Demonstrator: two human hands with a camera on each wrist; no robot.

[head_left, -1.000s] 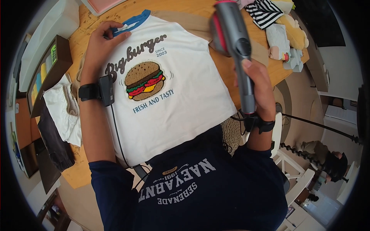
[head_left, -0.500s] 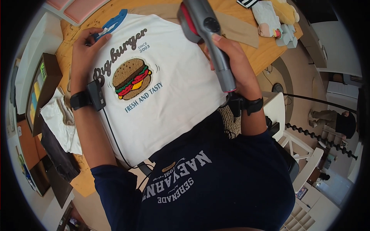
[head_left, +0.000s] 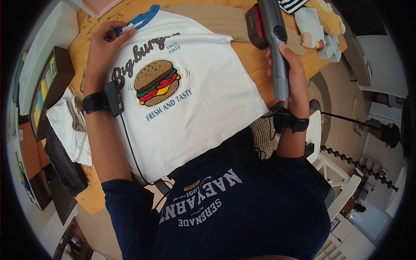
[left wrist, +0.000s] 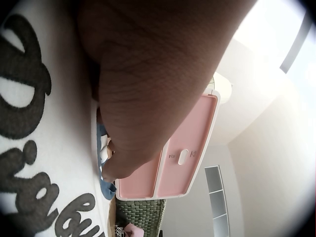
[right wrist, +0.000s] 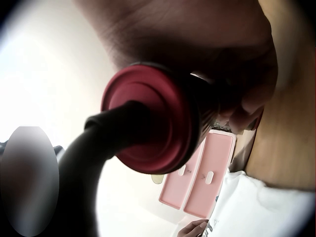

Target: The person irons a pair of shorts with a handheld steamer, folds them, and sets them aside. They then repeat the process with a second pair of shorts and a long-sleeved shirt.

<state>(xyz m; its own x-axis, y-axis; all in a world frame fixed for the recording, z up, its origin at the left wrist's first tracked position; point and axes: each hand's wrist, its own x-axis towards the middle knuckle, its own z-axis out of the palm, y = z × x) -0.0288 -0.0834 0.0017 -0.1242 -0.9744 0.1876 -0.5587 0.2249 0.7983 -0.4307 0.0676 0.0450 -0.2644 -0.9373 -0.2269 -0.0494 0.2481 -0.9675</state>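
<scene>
A white T-shirt (head_left: pixel 212 86) with a furry burger patch (head_left: pixel 157 82) and a blue collar (head_left: pixel 148 16) lies spread over the table's near side. At that collar, my left hand (head_left: pixel 103 47) pinches the cloth between thumb and fingers; in the left wrist view its fingertips meet the blue band. My right hand (head_left: pixel 294 73) grips the handle of a grey handheld garment steamer (head_left: pixel 281 56), its dark and red head held right of the shirt. The right wrist view shows the steamer's red base (right wrist: pixel 148 118) and cord. A fold at the far shoulder covers part of the lettering.
Beige cloth (head_left: pixel 216 19) lies on the wooden table (head_left: pixel 249 60) beyond the shirt. Other clothes (head_left: pixel 310 28) are heaped at the far right. White shorts (head_left: pixel 69 125) and dark trousers (head_left: pixel 65 162) lie left. A pink-lidded box (left wrist: pixel 182 148) stands at the back.
The steamer swung left over the shirt's right side, then back right, off the cloth. The shirt's far shoulder has folded over the last letters. The left hand stays at the collar.
</scene>
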